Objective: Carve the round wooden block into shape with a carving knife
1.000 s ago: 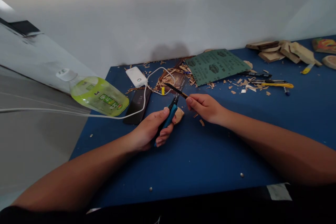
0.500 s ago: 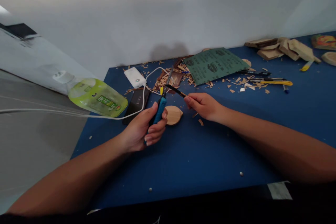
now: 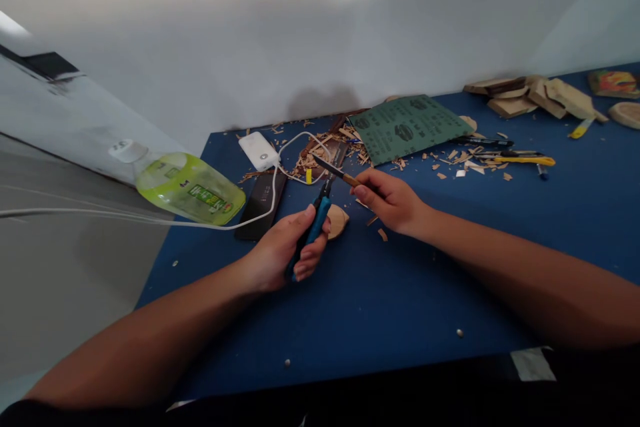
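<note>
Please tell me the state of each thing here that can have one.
Left hand, gripping the pliers
Blue-handled pliers, held tilted
Right hand, pinching the tool
Thin pointed tool, held
Carved wood piece, lying flat
Green sandpaper sheet, lying flat
White power bank, cable attached
Plastic bottle, lying on its side

The place was a woodcarving workshop, a blue bench (image 3: pixel 400 293) strewn with wood shavings (image 3: pixel 320 161), green sandpaper (image 3: pixel 407 128) lying near them, a yellow utility knife (image 3: pixel 525 161) among the chips, wood blocks (image 3: pixel 530 99) piled along the far edge.
</note>
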Demonstrator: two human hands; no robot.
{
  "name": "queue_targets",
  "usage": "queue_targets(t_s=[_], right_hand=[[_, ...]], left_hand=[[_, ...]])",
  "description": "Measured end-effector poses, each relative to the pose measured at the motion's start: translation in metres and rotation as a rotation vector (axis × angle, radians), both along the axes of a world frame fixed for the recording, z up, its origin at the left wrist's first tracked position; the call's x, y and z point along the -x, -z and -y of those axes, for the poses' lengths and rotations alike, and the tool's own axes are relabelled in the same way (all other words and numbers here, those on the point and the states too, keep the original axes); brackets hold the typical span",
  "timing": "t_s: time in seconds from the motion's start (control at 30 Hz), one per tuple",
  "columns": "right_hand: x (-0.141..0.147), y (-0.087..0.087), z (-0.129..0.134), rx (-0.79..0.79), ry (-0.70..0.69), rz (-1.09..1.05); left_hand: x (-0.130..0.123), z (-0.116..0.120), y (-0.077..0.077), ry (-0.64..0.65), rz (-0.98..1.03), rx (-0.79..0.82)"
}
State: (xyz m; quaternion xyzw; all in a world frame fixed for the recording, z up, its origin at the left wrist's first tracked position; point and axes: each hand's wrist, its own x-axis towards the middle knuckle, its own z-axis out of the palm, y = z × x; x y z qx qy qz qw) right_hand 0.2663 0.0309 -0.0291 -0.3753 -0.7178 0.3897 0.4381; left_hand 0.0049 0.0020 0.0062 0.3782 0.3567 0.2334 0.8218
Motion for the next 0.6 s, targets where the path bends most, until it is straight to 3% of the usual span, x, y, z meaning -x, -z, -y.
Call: queue_targets(t_s=[0.33, 0.6], right_hand=[[-0.0017, -0.0007, 0.0008, -0.045, -0.019, 0.152], [-0.0025, -0.0053, 0.0021, -0.005, -0.003, 0.134]], left_hand=[[0.0008, 0.0011, -0.0003, 0.063, -0.053, -0.073], [0.0008, 0.0011, -0.0005, 0.055, -0.084, -0.053]])
